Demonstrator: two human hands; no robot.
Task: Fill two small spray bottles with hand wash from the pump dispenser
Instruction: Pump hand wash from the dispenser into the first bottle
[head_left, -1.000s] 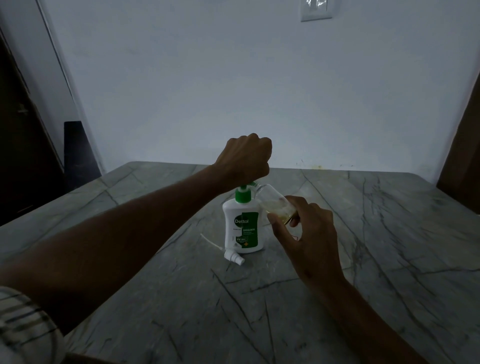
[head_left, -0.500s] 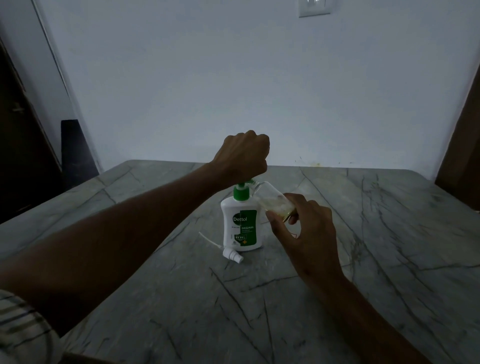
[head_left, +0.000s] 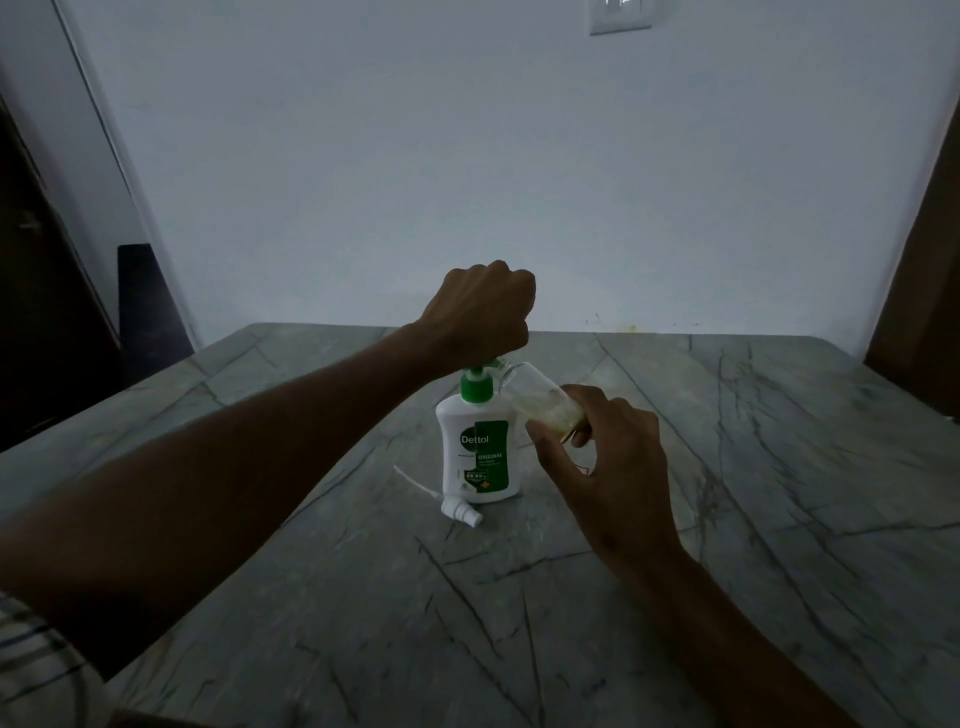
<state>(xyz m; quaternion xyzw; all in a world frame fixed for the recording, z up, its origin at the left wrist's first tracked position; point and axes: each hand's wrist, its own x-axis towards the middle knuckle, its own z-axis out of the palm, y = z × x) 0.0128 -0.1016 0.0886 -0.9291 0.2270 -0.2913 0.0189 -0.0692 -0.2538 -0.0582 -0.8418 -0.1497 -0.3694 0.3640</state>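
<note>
Two hands: left (head_left: 480, 312) atop dispenser (head_left: 478, 447), right (head_left: 608, 457) holding bottle (head_left: 540, 400).

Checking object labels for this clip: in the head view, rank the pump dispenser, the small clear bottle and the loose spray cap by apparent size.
1. pump dispenser, clearly largest.
2. small clear bottle, tilted and partly hidden by the right hand, so its full extent is unsure.
3. spray cap, smallest, lying on the table.

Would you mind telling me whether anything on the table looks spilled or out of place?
No spill shows. The one loose item is a white spray cap, lying on its side on the table before the pump dispenser, off its bottle.
</note>
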